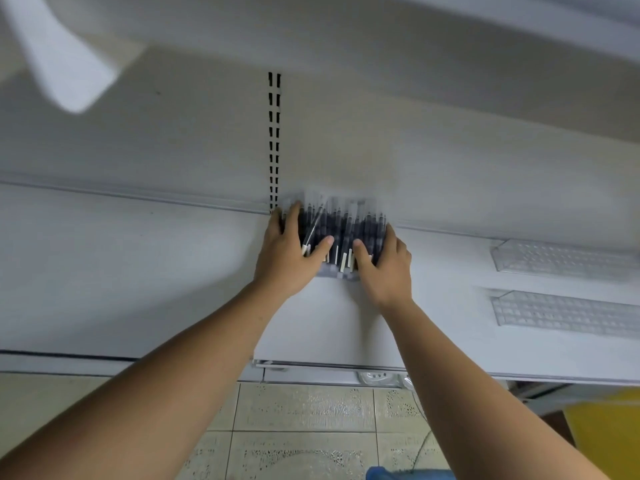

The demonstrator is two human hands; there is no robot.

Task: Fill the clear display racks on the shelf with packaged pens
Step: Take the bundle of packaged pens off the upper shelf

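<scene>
A clear rack (337, 273) stands at the back of the white shelf (138, 271), packed with dark packaged pens (341, 223) that have white ends. My left hand (285, 252) grips the rack's left side, thumb lying across the pens. My right hand (382, 265) grips its right side, thumb on the pens as well. Two clear racks (561, 258) (561, 313) lie on the shelf to the right, holding no pens. The picture is blurred by motion.
A slotted upright (274, 140) runs up the back panel just left of the filled rack. The shelf's front edge (329, 367) carries a price rail. Below are floor tiles (304, 427), a yellow object (606, 431) at lower right and something blue (408, 474) at the bottom.
</scene>
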